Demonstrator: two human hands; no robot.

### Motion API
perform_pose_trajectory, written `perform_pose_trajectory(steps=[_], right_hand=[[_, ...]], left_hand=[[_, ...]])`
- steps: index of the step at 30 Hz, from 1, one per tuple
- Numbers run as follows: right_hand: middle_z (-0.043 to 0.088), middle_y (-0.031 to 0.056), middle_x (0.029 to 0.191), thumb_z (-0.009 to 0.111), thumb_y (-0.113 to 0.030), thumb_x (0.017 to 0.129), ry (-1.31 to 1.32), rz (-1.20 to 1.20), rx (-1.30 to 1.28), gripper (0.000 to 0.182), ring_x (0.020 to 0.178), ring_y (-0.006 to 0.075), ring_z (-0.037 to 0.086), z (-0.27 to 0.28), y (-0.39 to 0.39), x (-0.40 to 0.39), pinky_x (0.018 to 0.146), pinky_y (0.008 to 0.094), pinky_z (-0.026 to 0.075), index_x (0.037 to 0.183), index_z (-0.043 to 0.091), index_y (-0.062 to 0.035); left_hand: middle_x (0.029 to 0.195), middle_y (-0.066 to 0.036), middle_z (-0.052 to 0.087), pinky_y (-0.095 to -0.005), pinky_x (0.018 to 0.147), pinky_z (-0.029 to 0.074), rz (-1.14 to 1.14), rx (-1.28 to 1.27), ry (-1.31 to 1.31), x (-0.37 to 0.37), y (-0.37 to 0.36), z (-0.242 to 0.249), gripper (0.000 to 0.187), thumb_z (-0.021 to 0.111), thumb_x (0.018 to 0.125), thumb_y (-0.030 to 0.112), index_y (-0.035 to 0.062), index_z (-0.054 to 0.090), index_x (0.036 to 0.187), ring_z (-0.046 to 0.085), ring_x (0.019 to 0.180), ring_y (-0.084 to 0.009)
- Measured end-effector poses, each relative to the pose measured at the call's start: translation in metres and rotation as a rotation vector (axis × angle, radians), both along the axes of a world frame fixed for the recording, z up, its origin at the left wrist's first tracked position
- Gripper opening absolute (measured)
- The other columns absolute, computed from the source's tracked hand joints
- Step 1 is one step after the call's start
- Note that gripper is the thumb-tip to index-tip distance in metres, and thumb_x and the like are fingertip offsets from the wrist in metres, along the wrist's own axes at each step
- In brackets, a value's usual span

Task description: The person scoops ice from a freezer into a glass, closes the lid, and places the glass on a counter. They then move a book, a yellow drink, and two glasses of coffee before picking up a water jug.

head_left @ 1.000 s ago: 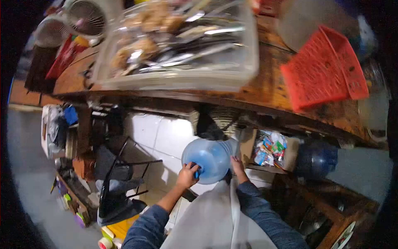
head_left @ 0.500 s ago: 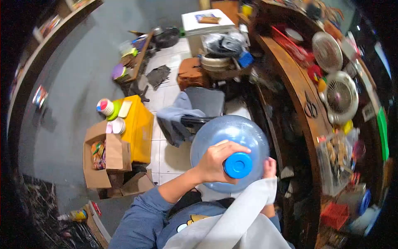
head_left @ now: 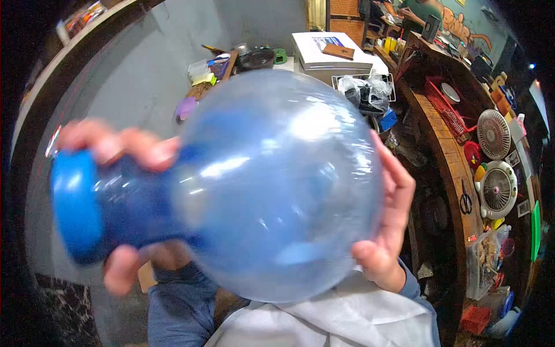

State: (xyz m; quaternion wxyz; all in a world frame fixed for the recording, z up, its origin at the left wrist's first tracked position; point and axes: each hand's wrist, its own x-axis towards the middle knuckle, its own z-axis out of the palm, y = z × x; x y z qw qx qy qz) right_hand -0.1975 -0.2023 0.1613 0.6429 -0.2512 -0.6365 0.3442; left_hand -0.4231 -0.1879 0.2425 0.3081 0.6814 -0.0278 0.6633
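A large clear-blue water jug [head_left: 277, 191] fills the middle of the view, close to the camera and tipped so its blue cap [head_left: 75, 205] points left. My left hand [head_left: 124, 147] wraps the neck just behind the cap, fingers over the top and thumb below, blurred by motion. Against the rounded far end of the jug, my right hand [head_left: 390, 214] presses from the right with fingers spread along the side. White cloth [head_left: 329, 315] lies over my front beneath the jug.
A wooden counter [head_left: 430, 124] runs along the right with a red basket [head_left: 448, 104], scissors [head_left: 465, 199] and two fans, one a white fan [head_left: 497, 189]. A white cabinet [head_left: 332, 52] stands at the back. Beyond it at upper right sits a person in green [head_left: 422, 14].
The jug has been raised toward the camera and tilted from upright to nearly sideways, its cap swinging left. Both hands have come up with it, and the view has lifted.
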Motion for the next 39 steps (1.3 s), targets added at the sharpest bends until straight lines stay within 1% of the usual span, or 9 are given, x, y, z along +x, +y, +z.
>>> perform_pose_trajectory(steps=[3, 4, 5, 7, 14, 28, 31, 32, 39], right_hand=[[0.008, 0.0274, 0.125, 0.06, -0.048, 0.059, -0.134, -0.085, -0.128, 0.091, 0.119, 0.0307, 0.009, -0.024, 0.047, -0.02, 0.095, 0.0379, 0.01, 0.122, 0.015, -0.0002], [0.005, 0.0294, 0.124, 0.057, -0.051, 0.06, -0.128, -0.011, -0.145, 0.092, 0.12, 0.0316, 0.003, 0.007, 0.044, -0.022, 0.095, 0.0385, 0.007, 0.123, 0.012, -0.0008], [0.005, 0.0275, 0.125, 0.055, -0.051, 0.062, -0.078, 0.138, -0.34, 0.094, 0.12, 0.0304, 0.003, -0.032, 0.08, -0.033, 0.095, 0.0372, 0.006, 0.124, 0.006, -0.0009], [0.006, 0.0244, 0.126, 0.059, -0.046, 0.061, 0.083, 0.314, -0.424, 0.096, 0.12, 0.0286, 0.003, -0.065, 0.114, -0.04, 0.096, 0.035, 0.005, 0.124, 0.004, -0.0003], [0.012, 0.0221, 0.126, 0.069, -0.039, 0.05, 0.002, 0.269, -0.492, 0.107, 0.119, 0.0296, 0.009, -0.107, 0.193, -0.076, 0.096, 0.0355, 0.01, 0.124, 0.003, 0.0009], [0.014, 0.0216, 0.126, 0.066, -0.034, 0.058, -0.01, -0.377, -0.732, 0.095, 0.118, 0.03, 0.012, -0.139, 0.337, -0.174, 0.095, 0.0356, 0.012, 0.124, 0.006, -0.001], [0.015, 0.0193, 0.126, 0.066, -0.034, 0.058, 0.202, -0.408, -0.745, 0.096, 0.118, 0.0264, 0.014, -0.128, 0.347, -0.18, 0.095, 0.0352, 0.013, 0.125, 0.005, -0.0012], [0.016, 0.0155, 0.127, 0.066, -0.035, 0.058, 0.203, -0.405, -0.765, 0.096, 0.117, 0.0235, 0.017, -0.123, 0.35, -0.177, 0.094, 0.0346, 0.017, 0.125, 0.006, -0.0032], [0.017, 0.0129, 0.127, 0.065, -0.037, 0.058, 0.117, -0.189, -0.763, 0.091, 0.117, 0.0253, 0.02, -0.154, 0.405, -0.157, 0.09, 0.0399, 0.025, 0.126, 0.012, -0.0062]], left_hand=[[0.088, -0.009, 0.034, -0.0391, 0.073, 0.04, 0.219, 0.093, 0.067, -0.02, 0.022, -0.009, 0.07, 0.06, 0.048, 0.022, -0.0002, 0.025, 0.105, 0.043, 0.075, -0.0246], [0.088, -0.009, 0.034, -0.0375, 0.069, 0.039, 0.364, 0.165, 0.141, -0.023, 0.03, -0.013, 0.071, 0.06, 0.048, 0.023, -0.0002, 0.026, 0.105, 0.041, 0.074, -0.0241], [0.087, -0.009, 0.034, -0.036, 0.062, 0.036, 0.484, 0.187, 0.163, -0.022, 0.036, -0.021, 0.067, 0.061, 0.048, 0.023, 0.0009, 0.029, 0.102, 0.041, 0.07, -0.0237], [0.086, -0.007, 0.038, -0.0388, 0.066, 0.04, 0.555, 0.161, 0.243, -0.023, 0.056, -0.038, 0.066, 0.069, 0.049, 0.017, 0.0072, 0.031, 0.102, 0.048, 0.072, -0.0244], [0.08, -0.006, 0.041, -0.0367, 0.061, 0.043, 0.72, -0.011, 0.247, -0.043, 0.148, -0.068, 0.059, 0.07, 0.049, 0.024, 0.009, 0.033, 0.093, 0.051, 0.066, -0.0228], [0.077, -0.007, 0.043, -0.0344, 0.061, 0.043, 0.133, -0.296, 0.102, -0.115, 0.436, -0.13, 0.056, 0.067, 0.048, 0.025, 0.006, 0.035, 0.09, 0.051, 0.066, -0.0229], [0.08, -0.009, 0.042, -0.0349, 0.061, 0.042, 0.018, -0.233, 0.167, -0.111, 0.463, -0.139, 0.062, 0.064, 0.046, 0.021, 0.0025, 0.034, 0.096, 0.051, 0.066, -0.025], [0.078, -0.008, 0.043, -0.0342, 0.061, 0.043, 0.031, -0.303, 0.181, -0.108, 0.464, -0.137, 0.053, 0.067, 0.054, 0.025, 0.0054, 0.034, 0.091, 0.051, 0.066, -0.0228], [0.079, -0.008, 0.042, -0.0343, 0.062, 0.043, 0.21, -0.318, 0.177, -0.128, 0.493, -0.152, 0.054, 0.069, 0.054, 0.025, 0.0062, 0.032, 0.09, 0.052, 0.067, -0.0227]])
